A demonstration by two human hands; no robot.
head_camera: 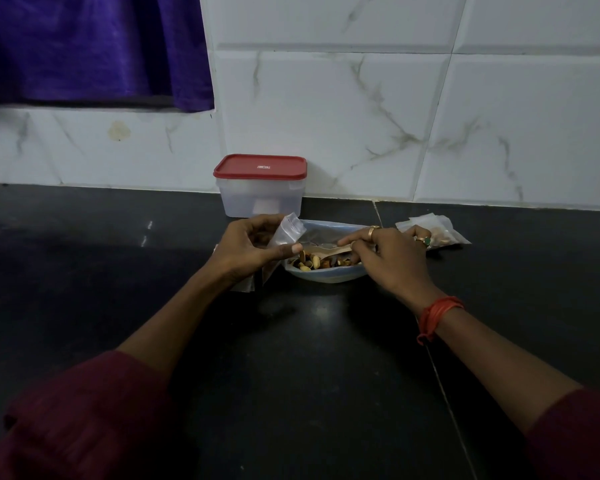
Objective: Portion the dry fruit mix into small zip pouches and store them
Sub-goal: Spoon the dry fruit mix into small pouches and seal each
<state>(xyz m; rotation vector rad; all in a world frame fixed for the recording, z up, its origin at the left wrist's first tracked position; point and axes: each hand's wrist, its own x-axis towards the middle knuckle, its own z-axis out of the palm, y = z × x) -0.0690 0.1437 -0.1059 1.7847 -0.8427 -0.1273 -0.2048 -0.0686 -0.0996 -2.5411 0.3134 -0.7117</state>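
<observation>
A few filled pouches (439, 233) lie right; left hand (246, 249) pinches an empty pouch (286, 232), right hand (394, 256) grips a spoon (329, 252) in the bowl (326, 277); storing remains.

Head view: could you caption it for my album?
Left hand holds a zip pouch while right hand dips a spoon into the bowl of dry fruit mix.

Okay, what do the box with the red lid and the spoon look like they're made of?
Box: looks like frosted translucent plastic, since a pale shape shows through its wall; its red lid seems matte plastic. Spoon: pale tan, dull finish, likely wood, possibly plastic.
</observation>
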